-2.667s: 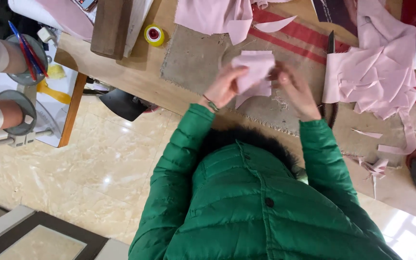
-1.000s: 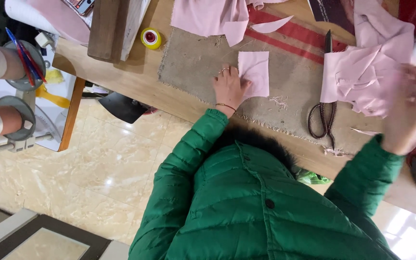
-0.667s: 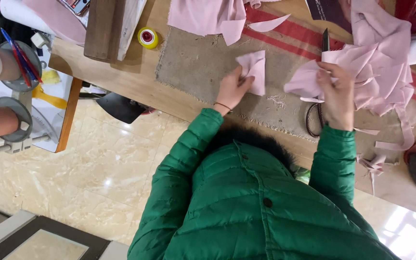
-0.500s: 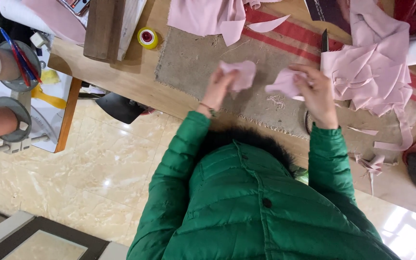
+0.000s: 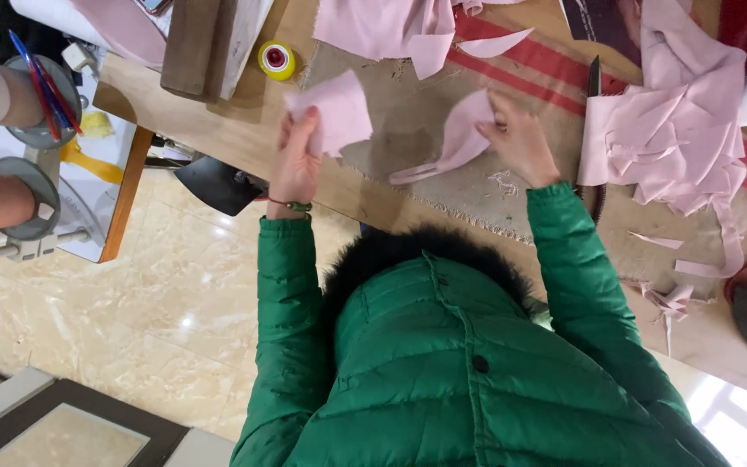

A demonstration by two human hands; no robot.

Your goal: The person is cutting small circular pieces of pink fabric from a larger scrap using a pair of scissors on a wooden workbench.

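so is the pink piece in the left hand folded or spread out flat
Spread. The left hand pinches the pink piece by one edge, and it stands open as a single flat sheet above the wooden table.

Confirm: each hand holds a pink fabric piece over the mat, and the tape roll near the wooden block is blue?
Not quite. The head view shows the tape roll is yellow with a red centre, not blue. The rest holds: the left hand holds a square pink fabric piece, the right hand another pink piece, and the roll lies near the wooden block.
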